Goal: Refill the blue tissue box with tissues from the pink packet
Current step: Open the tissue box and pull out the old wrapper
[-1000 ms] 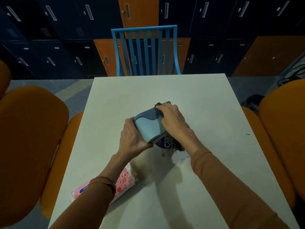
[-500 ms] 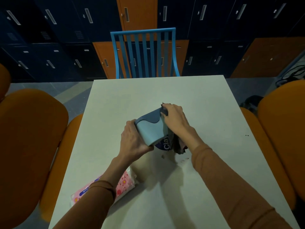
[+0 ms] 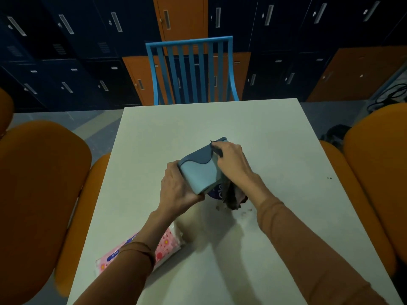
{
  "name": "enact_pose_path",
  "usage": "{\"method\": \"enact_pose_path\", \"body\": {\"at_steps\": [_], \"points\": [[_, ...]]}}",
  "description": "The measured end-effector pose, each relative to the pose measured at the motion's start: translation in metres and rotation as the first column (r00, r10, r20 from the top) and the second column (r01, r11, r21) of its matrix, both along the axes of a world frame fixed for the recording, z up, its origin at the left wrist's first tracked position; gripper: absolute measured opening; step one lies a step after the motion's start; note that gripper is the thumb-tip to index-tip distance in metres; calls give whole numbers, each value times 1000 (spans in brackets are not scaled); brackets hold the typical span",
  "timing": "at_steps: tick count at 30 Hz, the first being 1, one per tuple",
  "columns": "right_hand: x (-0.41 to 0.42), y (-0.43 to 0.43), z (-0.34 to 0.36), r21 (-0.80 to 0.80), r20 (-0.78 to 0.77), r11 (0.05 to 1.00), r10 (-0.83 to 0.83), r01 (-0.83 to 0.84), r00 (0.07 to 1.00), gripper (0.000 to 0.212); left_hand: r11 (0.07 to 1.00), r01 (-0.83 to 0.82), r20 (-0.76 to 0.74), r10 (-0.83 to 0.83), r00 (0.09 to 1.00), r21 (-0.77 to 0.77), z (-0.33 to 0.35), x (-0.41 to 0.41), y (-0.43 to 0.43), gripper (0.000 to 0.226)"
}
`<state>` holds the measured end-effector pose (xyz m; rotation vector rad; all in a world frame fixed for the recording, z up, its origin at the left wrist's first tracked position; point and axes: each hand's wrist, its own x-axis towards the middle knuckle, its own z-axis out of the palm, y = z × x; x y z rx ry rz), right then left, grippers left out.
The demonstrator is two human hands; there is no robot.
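Note:
The blue tissue box (image 3: 199, 170), light blue with a darker blue band, is tilted on its side above the middle of the white table (image 3: 264, 133). My left hand (image 3: 176, 190) grips its near end. My right hand (image 3: 233, 161) holds its far right side, fingers at the box's opening. A dark crumpled wrapper with white lettering (image 3: 229, 194) hangs out under the box by my right wrist. The pink packet (image 3: 165, 249), flowered, lies flat near the table's front left corner, partly hidden by my left forearm.
A blue slatted chair (image 3: 191, 69) stands at the table's far edge. Orange chairs flank the table on the left (image 3: 39, 183) and on the right (image 3: 378, 172). Small crumbs (image 3: 244, 212) lie on the table below the box. Dark and orange lockers fill the background.
The box has stayed in both hands with only slight tilting. More of the dark wrapper now shows under the box. The packet has not moved.

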<state>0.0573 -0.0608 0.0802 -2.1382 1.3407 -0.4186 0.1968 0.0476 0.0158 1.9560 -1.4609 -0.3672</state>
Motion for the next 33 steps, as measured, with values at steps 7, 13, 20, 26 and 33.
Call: {"method": "enact_pose_path", "body": {"at_steps": [7, 13, 20, 26, 33], "points": [[4, 90, 14, -112, 51, 982, 157, -151, 986, 54, 999, 30, 7, -30, 1000, -22, -4, 2, 3, 90], [12, 46, 6, -68, 76, 993, 104, -99, 992, 53, 1000, -2, -53, 1, 999, -7, -3, 0, 1, 102], [-6, -16, -13, -43, -44, 997, -66, 65, 997, 53, 1000, -8, -28, 9, 1000, 8, -2, -2, -1, 100], [-17, 54, -15, -129, -5, 990, 49, -50, 999, 57, 1000, 10, 23, -11, 1000, 6, -6, 0, 2, 102], [-10, -15, -18, -39, -146, 999, -25, 19, 989, 55, 1000, -28, -64, 29, 998, 13, -4, -4, 4, 100]]}}
